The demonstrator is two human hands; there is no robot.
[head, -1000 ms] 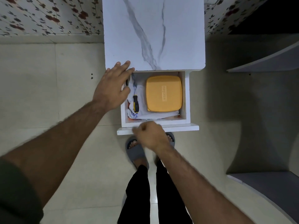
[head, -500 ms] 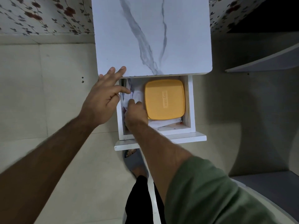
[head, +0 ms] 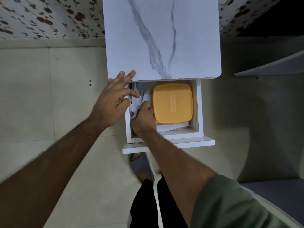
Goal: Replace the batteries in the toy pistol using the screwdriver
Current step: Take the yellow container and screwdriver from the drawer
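Observation:
The drawer (head: 200,111) under the white marble top (head: 189,38) stands pulled out. My right hand (head: 144,120) is inside its left part, fingers curled round the screwdriver. Only a thin bit of the screwdriver's shaft (head: 141,98) shows beyond my fingers; the handle is hidden under the hand. My left hand (head: 111,104) rests at the front left corner of the marble top, two fingertips on the surface and the other fingers over the drawer's left edge. No toy pistol or batteries are in view.
A yellow lidded box (head: 172,102) fills the drawer's right side, lying on white cloth or paper (head: 171,126). The drawer front (head: 194,143) juts out over my slippered foot (head: 139,165). Grey shelves (head: 271,66) stand to the right; floral wallpaper behind.
My right hand left the drawer front, reached into the drawer's left side and closed over the screwdriver. My left hand stayed at the top's corner. The view came closer.

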